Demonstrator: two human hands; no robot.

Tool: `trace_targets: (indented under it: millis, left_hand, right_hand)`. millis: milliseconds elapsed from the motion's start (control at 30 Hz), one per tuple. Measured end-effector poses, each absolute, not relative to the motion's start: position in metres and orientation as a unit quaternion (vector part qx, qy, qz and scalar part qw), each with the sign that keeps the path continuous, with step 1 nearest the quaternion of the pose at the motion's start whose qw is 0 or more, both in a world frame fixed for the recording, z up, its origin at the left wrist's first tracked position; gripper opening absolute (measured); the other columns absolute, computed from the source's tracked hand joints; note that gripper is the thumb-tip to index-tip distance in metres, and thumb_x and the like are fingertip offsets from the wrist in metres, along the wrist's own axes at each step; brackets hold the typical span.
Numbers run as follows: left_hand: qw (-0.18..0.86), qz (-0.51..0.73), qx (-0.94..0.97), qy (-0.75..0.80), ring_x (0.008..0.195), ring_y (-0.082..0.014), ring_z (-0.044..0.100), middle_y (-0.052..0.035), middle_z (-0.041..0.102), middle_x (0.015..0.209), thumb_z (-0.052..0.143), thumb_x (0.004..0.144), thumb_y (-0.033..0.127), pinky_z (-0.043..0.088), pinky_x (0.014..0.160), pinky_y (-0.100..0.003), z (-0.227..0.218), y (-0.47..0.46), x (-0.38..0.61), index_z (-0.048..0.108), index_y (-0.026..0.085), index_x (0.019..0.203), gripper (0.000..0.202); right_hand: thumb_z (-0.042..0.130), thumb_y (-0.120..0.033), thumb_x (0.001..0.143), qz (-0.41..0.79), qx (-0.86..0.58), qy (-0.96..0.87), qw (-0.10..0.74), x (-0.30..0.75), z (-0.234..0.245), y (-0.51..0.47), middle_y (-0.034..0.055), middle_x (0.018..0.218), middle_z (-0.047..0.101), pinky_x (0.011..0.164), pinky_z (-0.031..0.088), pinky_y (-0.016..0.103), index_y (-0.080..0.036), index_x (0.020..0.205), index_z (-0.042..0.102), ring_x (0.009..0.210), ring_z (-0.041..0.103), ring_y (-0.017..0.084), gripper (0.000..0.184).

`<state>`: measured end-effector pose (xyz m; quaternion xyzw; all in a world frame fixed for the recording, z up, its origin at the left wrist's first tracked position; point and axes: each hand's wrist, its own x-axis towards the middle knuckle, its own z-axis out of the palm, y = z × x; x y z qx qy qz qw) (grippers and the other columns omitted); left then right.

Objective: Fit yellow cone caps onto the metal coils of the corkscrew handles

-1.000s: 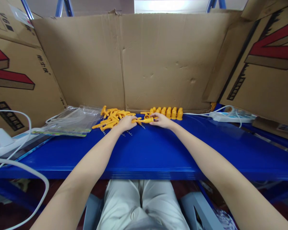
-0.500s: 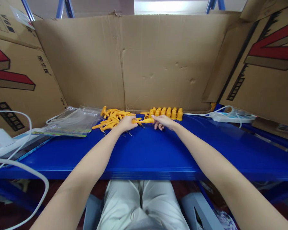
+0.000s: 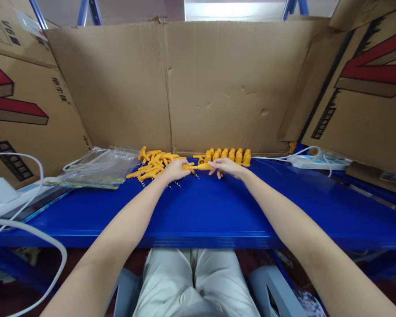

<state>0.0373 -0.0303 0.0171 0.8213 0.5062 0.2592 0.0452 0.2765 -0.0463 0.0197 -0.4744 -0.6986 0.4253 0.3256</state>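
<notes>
Left grip (image 3: 177, 170) holding one end of yellow tool (image 3: 203, 167); right grip (image 3: 226, 166) pinching fatter end. Probably feeling light, hard, slippery; ends looking best for holding.

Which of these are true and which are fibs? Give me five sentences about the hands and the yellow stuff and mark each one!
1. The left hand and the right hand both touch one yellow tool. True.
2. A pile of yellow corkscrews lies on the tabletop. True.
3. The tabletop is red. False: it is blue.
4. Some upright yellow pieces stand in front of the cardboard wall. True.
5. The pile of yellow corkscrews is to the right of the upright yellow pieces. False: it is to their left.
</notes>
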Motion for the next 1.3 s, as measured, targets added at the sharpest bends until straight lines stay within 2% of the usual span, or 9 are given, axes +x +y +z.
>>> trace_targets:
  millis: [167, 367, 533, 600, 733, 833, 933, 1100, 1300]
  left_hand:
    - [0.04, 0.257, 0.827, 0.499, 0.07, -0.0176, 0.058, -0.0025, 0.066, 0.075, 0.059, 0.069, 0.031, 0.041, 0.064, -0.027, 0.017, -0.029, 0.037, 0.069, 0.017, 0.093, 0.029]
    - [0.043, 0.262, 0.829, 0.493, 0.071, -0.0182, 0.059, -0.0021, 0.065, 0.074, 0.058, 0.07, 0.031, 0.041, 0.065, -0.027, 0.017, -0.03, 0.038, 0.068, 0.016, 0.093, 0.03]
    - [0.054, 0.262, 0.82, 0.505, 0.065, -0.0163, 0.057, 0.0004, 0.063, 0.067, 0.06, 0.069, 0.03, 0.04, 0.062, -0.026, 0.019, -0.031, 0.037, 0.067, 0.017, 0.092, 0.028]
    - [0.061, 0.262, 0.817, 0.51, 0.063, -0.0155, 0.057, 0.0012, 0.062, 0.065, 0.059, 0.069, 0.029, 0.04, 0.061, -0.026, 0.019, -0.031, 0.037, 0.067, 0.018, 0.092, 0.027]
    - [0.058, 0.268, 0.812, 0.516, 0.064, -0.0153, 0.057, 0.0009, 0.063, 0.066, 0.059, 0.068, 0.026, 0.04, 0.06, -0.026, 0.02, -0.032, 0.037, 0.067, 0.018, 0.09, 0.025]
    - [0.058, 0.267, 0.808, 0.521, 0.065, -0.0152, 0.056, 0.0009, 0.063, 0.067, 0.059, 0.067, 0.025, 0.04, 0.06, -0.026, 0.02, -0.032, 0.038, 0.067, 0.018, 0.088, 0.024]
    - [0.067, 0.266, 0.806, 0.524, 0.063, -0.0148, 0.055, 0.0004, 0.063, 0.069, 0.06, 0.067, 0.026, 0.039, 0.06, -0.026, 0.02, -0.033, 0.037, 0.067, 0.018, 0.088, 0.024]
    - [0.079, 0.266, 0.81, 0.516, 0.06, -0.0141, 0.054, 0.0016, 0.062, 0.066, 0.063, 0.067, 0.028, 0.039, 0.06, -0.026, 0.02, -0.032, 0.035, 0.066, 0.018, 0.09, 0.026]
    - [0.071, 0.261, 0.809, 0.521, 0.061, -0.0147, 0.055, 0.0024, 0.06, 0.063, 0.067, 0.068, 0.038, 0.038, 0.059, -0.026, 0.02, -0.032, 0.035, 0.066, 0.019, 0.092, 0.031]
  right_hand:
    - [0.05, -0.066, 0.085, 0.427, -0.508, -0.673, 0.327, 0.271, 0.02, -0.048, 0.0096, 0.07, 0.069, 0.038, 0.035, 0.022, -0.017, 0.077, 0.06, 0.038, 0.047, 0.007, 0.051]
    - [0.039, -0.069, 0.088, 0.419, -0.556, -0.642, 0.321, 0.264, 0.021, -0.048, 0.0082, 0.056, 0.064, 0.033, 0.032, 0.023, -0.015, 0.079, 0.062, 0.032, 0.04, 0.007, 0.059]
    - [0.033, -0.075, 0.086, 0.427, -0.564, -0.633, 0.316, 0.265, 0.023, -0.048, 0.0117, 0.064, 0.067, 0.032, 0.035, 0.025, -0.015, 0.085, 0.062, 0.033, 0.043, 0.009, 0.067]
    - [0.034, -0.07, 0.089, 0.449, -0.547, -0.632, 0.316, 0.269, 0.025, -0.049, 0.0138, 0.077, 0.07, 0.033, 0.037, 0.024, -0.015, 0.09, 0.06, 0.037, 0.049, 0.01, 0.061]
    - [0.064, -0.04, 0.086, 0.492, -0.482, -0.647, 0.327, 0.278, 0.024, -0.049, 0.0113, 0.104, 0.069, 0.043, 0.047, 0.019, -0.018, 0.108, 0.055, 0.055, 0.064, 0.01, 0.033]
    - [0.074, -0.022, 0.077, 0.5, -0.459, -0.654, 0.334, 0.282, 0.02, -0.046, 0.0089, 0.108, 0.067, 0.051, 0.053, 0.019, -0.019, 0.117, 0.051, 0.062, 0.066, 0.01, 0.046]
    - [0.074, -0.02, 0.076, 0.498, -0.451, -0.659, 0.339, 0.282, 0.018, -0.043, 0.007, 0.105, 0.067, 0.052, 0.053, 0.019, -0.019, 0.114, 0.053, 0.063, 0.066, 0.009, 0.043]
    - [0.073, -0.025, 0.078, 0.487, -0.468, -0.659, 0.331, 0.279, 0.021, -0.046, 0.0078, 0.099, 0.069, 0.055, 0.053, 0.022, -0.018, 0.107, 0.056, 0.062, 0.066, 0.011, 0.034]
    - [0.064, -0.03, 0.087, 0.484, -0.479, -0.661, 0.316, 0.276, 0.026, -0.052, 0.0078, 0.101, 0.071, 0.061, 0.052, 0.024, -0.018, 0.096, 0.059, 0.062, 0.063, 0.011, 0.015]
